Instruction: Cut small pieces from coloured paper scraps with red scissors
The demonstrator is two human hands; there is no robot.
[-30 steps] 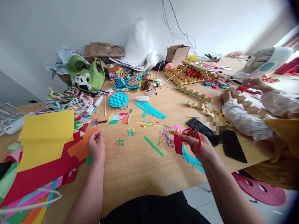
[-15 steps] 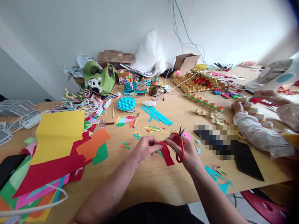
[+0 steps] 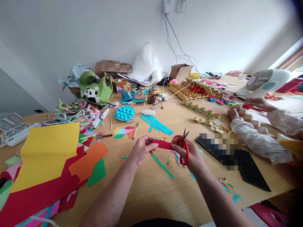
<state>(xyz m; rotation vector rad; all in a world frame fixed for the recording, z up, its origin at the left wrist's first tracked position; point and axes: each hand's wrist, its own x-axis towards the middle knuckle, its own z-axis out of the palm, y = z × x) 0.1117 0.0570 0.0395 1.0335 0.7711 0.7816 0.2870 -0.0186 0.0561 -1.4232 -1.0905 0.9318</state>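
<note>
A red paper strip (image 3: 163,144) is stretched sideways between my two hands above the table. My left hand (image 3: 145,149) pinches its left end. My right hand (image 3: 187,151) grips its right end between thumb and finger and also holds red-handled scissors (image 3: 185,142), whose short blades point up and away. A green paper strip (image 3: 163,167) lies on the table just below the red one. Small paper scraps lie beside and under my right hand. Blue strips (image 3: 157,124) lie crossed beyond my hands.
Stacked coloured paper (image 3: 47,151) covers the left side. A blue dimpled disc (image 3: 124,113), a pen (image 3: 135,130) and a glue bottle (image 3: 148,112) lie farther back. On the right are a black tablet-like object (image 3: 253,170), a fan (image 3: 265,82) and another person's hands (image 3: 258,104) with egg-carton pieces.
The red paper has turned from hanging down to lying level between both hands. The green strip now shows fully below it. The camera view has tilted up and shifted slightly right.
</note>
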